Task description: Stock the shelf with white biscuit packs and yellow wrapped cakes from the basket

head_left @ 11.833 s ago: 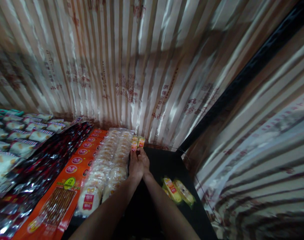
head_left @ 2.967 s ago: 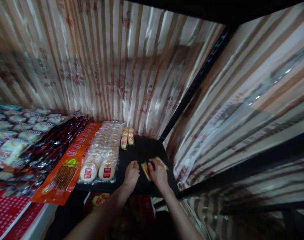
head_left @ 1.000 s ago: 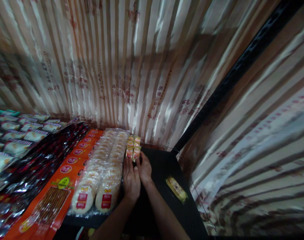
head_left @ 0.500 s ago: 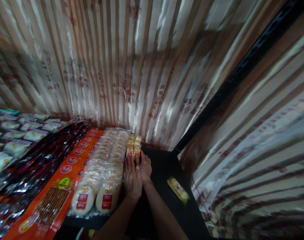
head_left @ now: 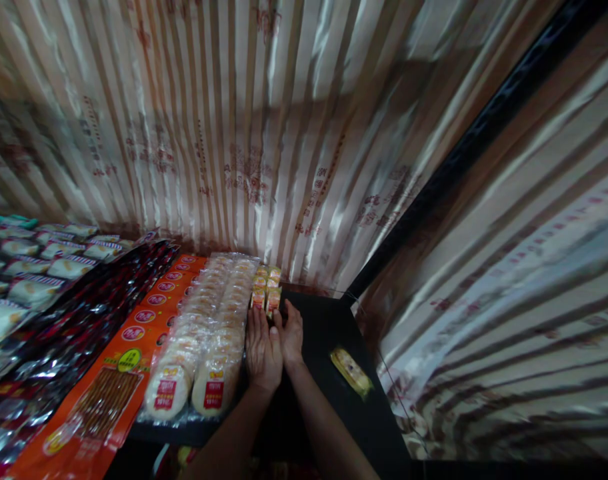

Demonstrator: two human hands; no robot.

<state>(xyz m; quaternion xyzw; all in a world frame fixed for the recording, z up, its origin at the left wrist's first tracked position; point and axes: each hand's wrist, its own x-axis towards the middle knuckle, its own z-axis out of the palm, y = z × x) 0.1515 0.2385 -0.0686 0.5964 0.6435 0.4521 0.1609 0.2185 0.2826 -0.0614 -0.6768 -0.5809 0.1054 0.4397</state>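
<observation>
Yellow packs (head_left: 273, 300), lower centre of the frame: square gently, best with even pressure on near ends. Use left hand (head_left: 263, 350) flat, fingers straight and close together, as shown; right hand (head_left: 291, 332) with fingers lightly curved, pinching nothing visible. Avoid nudging crackers (head_left: 217, 347) alongside. Note loose pack (head_left: 351, 372), lower right, well apart.

Dim going here, light perhaps falling from above, though the murk makes that uncertain. Silvery glare streaks the pleated sheeting (head_left: 224, 133), a soft shadow band cutting across it. Glints pepper the dark wrappers (head_left: 84, 327); the black shelf (head_left: 324, 320) swallows detail, yellow packs (head_left: 259, 297) look blurry, and edges stretch.
</observation>
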